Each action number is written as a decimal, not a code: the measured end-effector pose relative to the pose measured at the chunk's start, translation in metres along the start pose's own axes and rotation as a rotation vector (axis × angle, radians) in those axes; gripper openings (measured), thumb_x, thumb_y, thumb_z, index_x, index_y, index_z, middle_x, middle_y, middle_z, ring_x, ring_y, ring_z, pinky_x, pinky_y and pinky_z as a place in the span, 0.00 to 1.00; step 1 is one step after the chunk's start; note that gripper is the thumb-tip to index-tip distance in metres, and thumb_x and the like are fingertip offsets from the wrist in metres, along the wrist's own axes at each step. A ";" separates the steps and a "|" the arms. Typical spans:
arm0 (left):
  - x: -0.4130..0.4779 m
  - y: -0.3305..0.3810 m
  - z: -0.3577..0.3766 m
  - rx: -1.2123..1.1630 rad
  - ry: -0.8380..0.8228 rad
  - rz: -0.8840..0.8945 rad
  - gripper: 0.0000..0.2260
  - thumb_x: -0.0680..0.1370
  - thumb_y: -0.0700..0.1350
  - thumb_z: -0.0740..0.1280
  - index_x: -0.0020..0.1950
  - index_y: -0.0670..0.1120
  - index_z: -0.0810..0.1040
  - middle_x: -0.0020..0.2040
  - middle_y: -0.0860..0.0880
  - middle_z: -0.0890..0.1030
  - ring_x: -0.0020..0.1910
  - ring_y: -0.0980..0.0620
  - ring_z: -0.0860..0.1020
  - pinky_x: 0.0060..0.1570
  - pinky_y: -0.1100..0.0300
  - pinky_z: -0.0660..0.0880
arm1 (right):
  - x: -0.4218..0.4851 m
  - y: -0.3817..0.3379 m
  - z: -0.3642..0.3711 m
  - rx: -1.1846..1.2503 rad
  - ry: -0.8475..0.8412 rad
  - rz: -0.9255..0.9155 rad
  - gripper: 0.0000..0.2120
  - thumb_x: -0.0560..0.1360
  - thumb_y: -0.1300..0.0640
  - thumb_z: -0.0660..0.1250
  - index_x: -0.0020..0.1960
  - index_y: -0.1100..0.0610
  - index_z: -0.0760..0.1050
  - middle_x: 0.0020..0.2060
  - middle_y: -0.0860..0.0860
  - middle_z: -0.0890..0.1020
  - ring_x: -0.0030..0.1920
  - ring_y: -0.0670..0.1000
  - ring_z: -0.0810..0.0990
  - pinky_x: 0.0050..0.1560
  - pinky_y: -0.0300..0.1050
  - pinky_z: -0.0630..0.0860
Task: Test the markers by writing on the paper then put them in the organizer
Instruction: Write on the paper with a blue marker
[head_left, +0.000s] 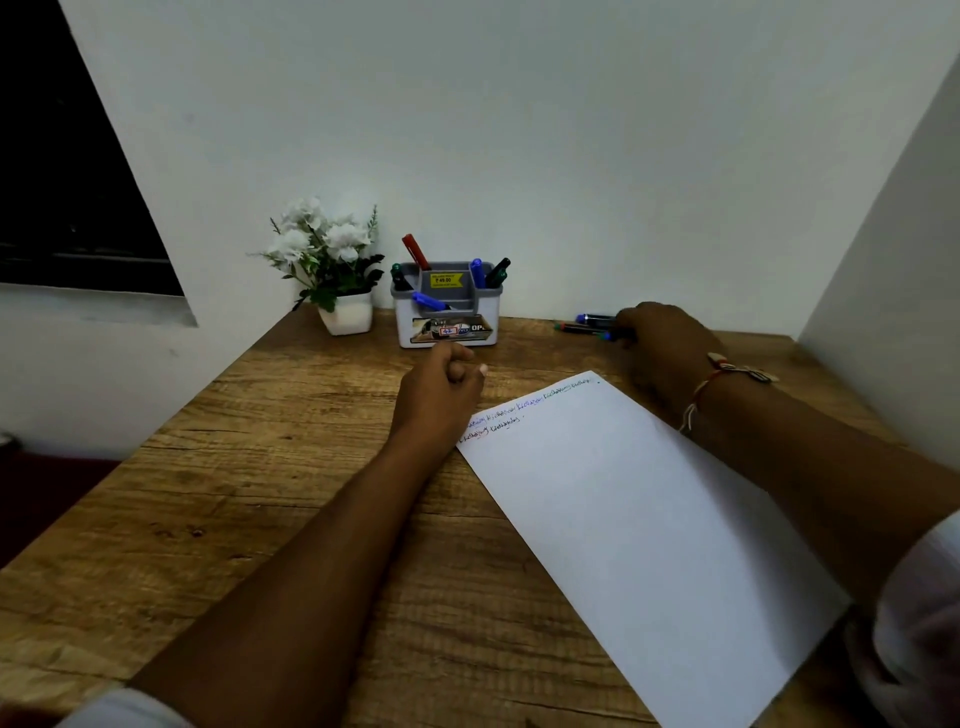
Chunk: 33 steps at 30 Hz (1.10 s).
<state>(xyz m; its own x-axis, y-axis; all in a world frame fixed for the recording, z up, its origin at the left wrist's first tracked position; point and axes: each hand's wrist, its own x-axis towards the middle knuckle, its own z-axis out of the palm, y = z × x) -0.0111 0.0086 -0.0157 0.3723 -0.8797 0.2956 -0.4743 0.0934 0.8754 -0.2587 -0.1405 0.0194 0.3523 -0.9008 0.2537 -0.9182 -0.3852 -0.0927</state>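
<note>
Just now the left hand (441, 387) rests on the far corner of the paper (649, 519), fingers curled on nothing, with the organizer (447, 317) just beyond them. The right hand (660, 338) covers the ends of the loose markers (582, 326) on the bench (260, 467) — whether its fingers grip one, I cannot tell.

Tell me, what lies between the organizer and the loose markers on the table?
Only bare table between organizer and loose markers, seen in the head view.

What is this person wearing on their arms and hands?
The left hand and right hand are bare, no gloves. White sleeves start far up both arms. A red and white thread bracelet with pale beads circles the right wrist.
</note>
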 end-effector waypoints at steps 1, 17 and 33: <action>0.000 0.000 0.000 0.004 -0.001 0.000 0.07 0.80 0.47 0.68 0.57 0.49 0.77 0.38 0.50 0.78 0.38 0.55 0.76 0.41 0.59 0.75 | -0.004 -0.004 -0.007 0.049 0.048 -0.005 0.11 0.81 0.60 0.66 0.62 0.54 0.80 0.56 0.59 0.81 0.58 0.62 0.79 0.53 0.49 0.74; -0.012 0.014 0.008 -0.014 -0.185 0.272 0.12 0.77 0.50 0.71 0.59 0.50 0.82 0.46 0.54 0.82 0.46 0.56 0.78 0.42 0.64 0.69 | -0.112 -0.076 -0.036 1.586 0.188 0.267 0.06 0.85 0.56 0.63 0.53 0.59 0.77 0.46 0.54 0.87 0.44 0.49 0.87 0.53 0.46 0.85; -0.025 0.027 0.012 -0.271 -0.413 0.290 0.10 0.75 0.37 0.72 0.52 0.51 0.81 0.46 0.50 0.85 0.44 0.54 0.83 0.44 0.59 0.79 | -0.127 -0.085 -0.021 1.306 -0.100 0.136 0.17 0.83 0.52 0.66 0.57 0.68 0.82 0.45 0.57 0.88 0.42 0.47 0.86 0.42 0.39 0.82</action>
<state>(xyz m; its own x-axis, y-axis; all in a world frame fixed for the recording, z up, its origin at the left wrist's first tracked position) -0.0432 0.0273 -0.0040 -0.1108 -0.9044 0.4121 -0.2688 0.4265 0.8636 -0.2289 0.0107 0.0156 0.3352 -0.9366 0.1023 -0.1164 -0.1489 -0.9820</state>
